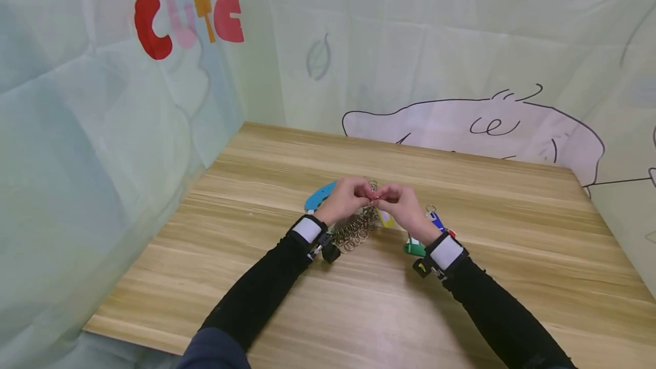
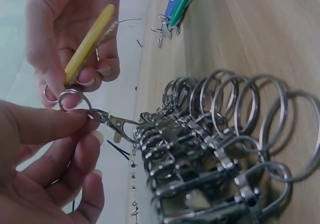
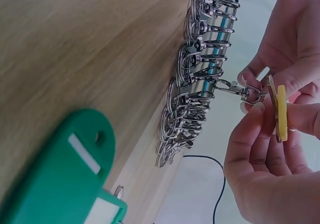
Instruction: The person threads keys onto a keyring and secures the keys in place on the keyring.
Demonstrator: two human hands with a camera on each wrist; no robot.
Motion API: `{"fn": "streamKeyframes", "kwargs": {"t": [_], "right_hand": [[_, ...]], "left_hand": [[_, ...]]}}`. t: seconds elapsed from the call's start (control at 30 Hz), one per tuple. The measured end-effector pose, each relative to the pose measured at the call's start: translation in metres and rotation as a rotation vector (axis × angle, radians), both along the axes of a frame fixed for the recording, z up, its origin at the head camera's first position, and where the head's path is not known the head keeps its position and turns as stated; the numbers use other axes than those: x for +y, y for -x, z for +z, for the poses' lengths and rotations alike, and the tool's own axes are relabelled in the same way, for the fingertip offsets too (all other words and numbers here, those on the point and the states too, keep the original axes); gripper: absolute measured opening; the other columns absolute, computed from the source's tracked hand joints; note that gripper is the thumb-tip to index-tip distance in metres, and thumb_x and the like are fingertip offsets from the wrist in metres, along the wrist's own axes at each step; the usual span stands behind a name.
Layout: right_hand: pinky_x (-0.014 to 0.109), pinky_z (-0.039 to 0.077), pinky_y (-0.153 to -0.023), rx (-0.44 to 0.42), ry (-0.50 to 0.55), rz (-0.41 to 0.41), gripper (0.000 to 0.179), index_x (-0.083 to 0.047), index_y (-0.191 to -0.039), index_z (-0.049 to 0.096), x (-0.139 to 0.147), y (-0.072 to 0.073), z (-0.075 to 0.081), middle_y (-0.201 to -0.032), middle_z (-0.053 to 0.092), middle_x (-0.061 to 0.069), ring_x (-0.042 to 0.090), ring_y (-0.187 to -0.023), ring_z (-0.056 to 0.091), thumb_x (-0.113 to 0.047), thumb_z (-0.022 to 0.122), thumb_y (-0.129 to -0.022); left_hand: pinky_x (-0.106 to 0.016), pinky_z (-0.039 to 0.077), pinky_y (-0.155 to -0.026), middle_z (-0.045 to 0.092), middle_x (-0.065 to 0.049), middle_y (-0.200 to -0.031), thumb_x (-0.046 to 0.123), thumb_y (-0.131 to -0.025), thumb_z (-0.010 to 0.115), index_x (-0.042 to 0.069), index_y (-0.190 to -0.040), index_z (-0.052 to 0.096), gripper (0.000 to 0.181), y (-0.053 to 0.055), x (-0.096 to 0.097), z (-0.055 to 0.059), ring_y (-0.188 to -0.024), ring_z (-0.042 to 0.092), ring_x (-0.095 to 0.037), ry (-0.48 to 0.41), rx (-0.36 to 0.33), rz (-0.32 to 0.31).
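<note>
The left grip and the right grip meet over the bench, fingertips almost together. The left grip pinches a metal ring between thumb and finger, at the spot where it joins a clip. The right grip grasps a yellow tag in its curled fingers, close against that ring; whether the tag is threaded onto it cannot be told.

From the left grip's fingertips the clip runs across to a crowded row of clips, each with its own ring hanging. The row lies below both grips, on their near side and beside the left wrist, with a few rings showing just past the fingertips. Between the clips a pale bar with a teal stripe shows through. A blue curved piece sits just left of the left grip, partly covered by it.

Around the right grip lie more tags: a green tag on the near side, beside the wrist, and a blue tag and a red tag to its right. Well beyond both grips, a printed cloth hangs behind the bench.
</note>
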State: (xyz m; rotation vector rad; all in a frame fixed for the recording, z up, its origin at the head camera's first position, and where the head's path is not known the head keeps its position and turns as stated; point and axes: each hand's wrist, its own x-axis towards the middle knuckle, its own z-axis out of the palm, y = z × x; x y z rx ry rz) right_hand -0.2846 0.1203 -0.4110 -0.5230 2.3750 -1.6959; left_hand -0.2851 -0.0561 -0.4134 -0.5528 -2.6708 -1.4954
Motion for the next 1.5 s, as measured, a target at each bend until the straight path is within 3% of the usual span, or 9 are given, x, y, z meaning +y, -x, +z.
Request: {"fn": "streamKeyframes", "kwargs": {"t": [0.2,0.4,0.67,1.0,1.23,1.5], "right_hand": [[0.018,0.051,-0.078,0.02,0.004,0.012,0.018,0.005,-0.104,0.065,-0.0005,-0.0002,0.0002,-0.106,0.07,0.024,0.005,-0.083,0.065,-0.002,0.064,-0.089],[0.018,0.05,-0.078,0.022,-0.001,-0.005,0.018,0.005,-0.103,0.065,-0.0006,0.0018,-0.0008,-0.103,0.071,0.021,0.005,-0.081,0.064,-0.003,0.065,-0.088],[0.019,0.05,-0.079,0.008,0.008,-0.014,0.018,0.006,-0.103,0.064,0.0002,0.0027,-0.0021,-0.101,0.072,0.019,0.005,-0.081,0.064,-0.002,0.065,-0.087],[0.017,0.052,-0.076,0.034,0.009,0.002,0.018,0.007,-0.101,0.065,-0.0016,0.0003,-0.0007,-0.103,0.071,0.023,0.004,-0.078,0.065,-0.001,0.066,-0.086],[0.019,0.05,-0.078,0.024,-0.007,-0.008,0.018,0.006,-0.102,0.065,-0.002,0.0004,0.0011,-0.101,0.071,0.021,0.005,-0.08,0.063,-0.003,0.066,-0.086],[0.019,0.049,-0.078,0.004,0.004,-0.014,0.018,0.007,-0.101,0.064,-0.0023,-0.0006,0.0009,-0.097,0.072,0.016,0.006,-0.08,0.063,-0.002,0.065,-0.086]], "left_hand": [[-0.017,0.046,-0.061,0.071,-0.012,-0.083,-0.003,-0.084,0.065,0.003,-0.086,0.068,0.007,-0.0004,-0.0001,0.003,-0.069,0.06,-0.01,0.005,-0.023,0.007],[-0.018,0.047,-0.065,0.069,-0.01,-0.087,-0.002,-0.085,0.065,0.005,-0.088,0.067,0.007,0.0004,-0.0003,0.0023,-0.076,0.061,-0.013,0.056,0.026,-0.029],[-0.017,0.049,-0.065,0.071,-0.008,-0.084,-0.003,-0.086,0.065,0.005,-0.087,0.067,0.008,0.0007,0.0021,-0.0014,-0.074,0.062,-0.012,0.038,0.072,-0.028],[-0.017,0.043,-0.054,0.069,-0.012,-0.078,-0.007,-0.083,0.063,0.002,-0.086,0.067,0.011,-0.004,0.0032,0.0026,-0.064,0.056,-0.011,0.019,0.021,0.014],[-0.018,0.047,-0.065,0.068,-0.01,-0.086,-0.005,-0.085,0.063,0.004,-0.09,0.066,0.01,-0.0047,0.004,0.0051,-0.076,0.06,-0.014,0.097,0.054,-0.003],[-0.018,0.049,-0.065,0.07,-0.011,-0.085,-0.006,-0.085,0.063,0.003,-0.091,0.066,0.011,-0.0048,0.004,0.0022,-0.075,0.062,-0.014,0.052,0.037,0.001]]}}
